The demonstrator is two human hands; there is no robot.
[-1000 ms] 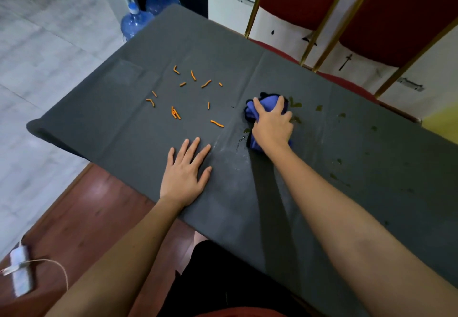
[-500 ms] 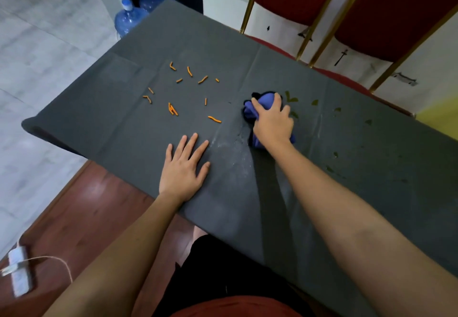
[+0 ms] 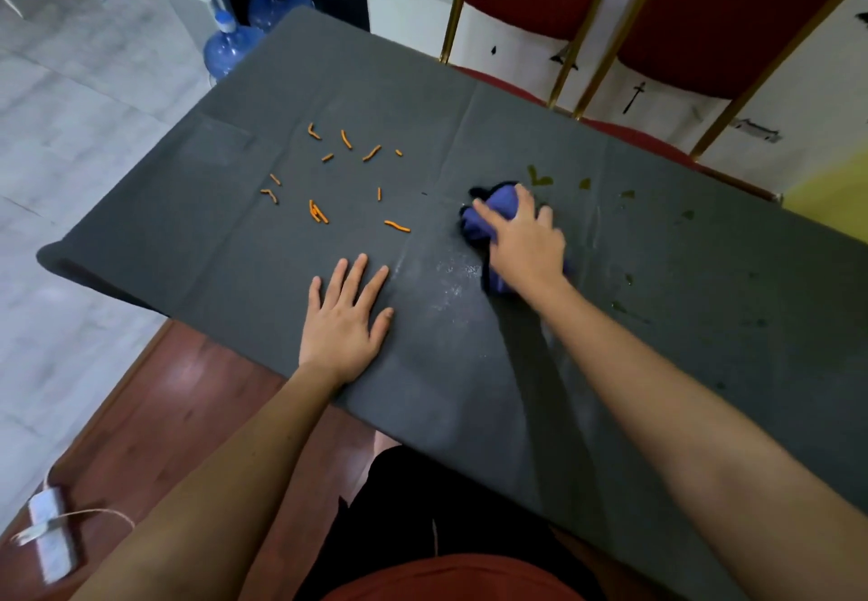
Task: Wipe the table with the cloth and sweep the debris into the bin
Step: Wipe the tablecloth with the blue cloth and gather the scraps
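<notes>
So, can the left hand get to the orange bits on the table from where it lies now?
Probably yes. The left hand lies flat and empty on the table, and the nearest orange bits sit just beyond its fingertips with only bare tabletop between. The right hand and cloth are off to the side.

1. I have a single head view, worn on the person and looking forward and down over the table.
2. It sits close: both forearms fill the lower frame, the left hand and right hand mid-frame.
3. The wide lens reaches the chairs beyond the far edge and the floor to the left.
</notes>
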